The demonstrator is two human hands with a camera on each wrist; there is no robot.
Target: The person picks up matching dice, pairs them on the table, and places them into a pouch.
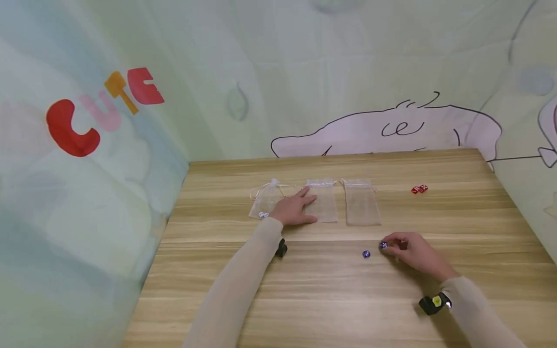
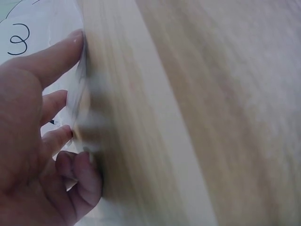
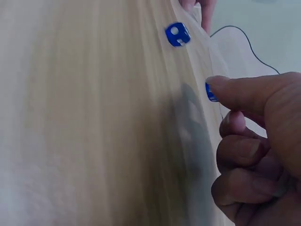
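Between thumb and fingertip my right hand [image 1: 413, 251] pinches a blue die [image 1: 383, 245], whose edge also shows at the thumb in the right wrist view. A second blue die [image 1: 366, 253] lies on the wooden table just to its left. My left hand [image 1: 293, 210] rests with fingers spread on the left part of the middle sheer drawstring bag [image 1: 324, 203]. Left of that hand is another sheer bag [image 1: 266, 195], with white dice [image 1: 263, 214] showing through its lower end; the hand covers part of this bag.
A third sheer bag [image 1: 362, 205] lies flat to the right of the middle one. Red dice [image 1: 419, 189] sit together farther back on the right. The table [image 1: 322, 304] ends at a printed cloth backdrop [image 1: 278, 87] behind and on the left.
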